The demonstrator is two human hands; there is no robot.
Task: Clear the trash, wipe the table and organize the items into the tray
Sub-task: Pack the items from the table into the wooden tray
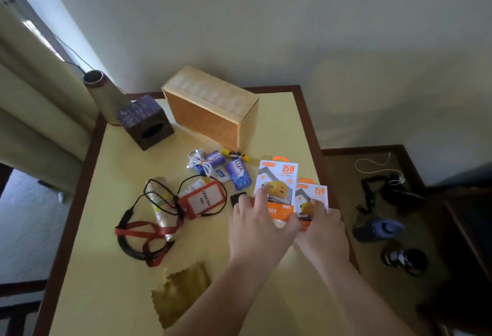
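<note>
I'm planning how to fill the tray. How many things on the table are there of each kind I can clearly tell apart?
Charger boxes: 2
Lux soap packs: 2
Badge holders: 1
Cloths: 1
Tissue boxes: 1
Trays: 1
Total: 8

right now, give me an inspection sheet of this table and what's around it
surface: yellow table, dark rim
job's things: wooden tray on its side at the back; two charger boxes; soap; cloth near front
clutter: badge, cup, tissue box
grippers: left hand and right hand grip the boxes
cables: white cable; lanyard
surroundings: curtain, shoes on floor
</note>
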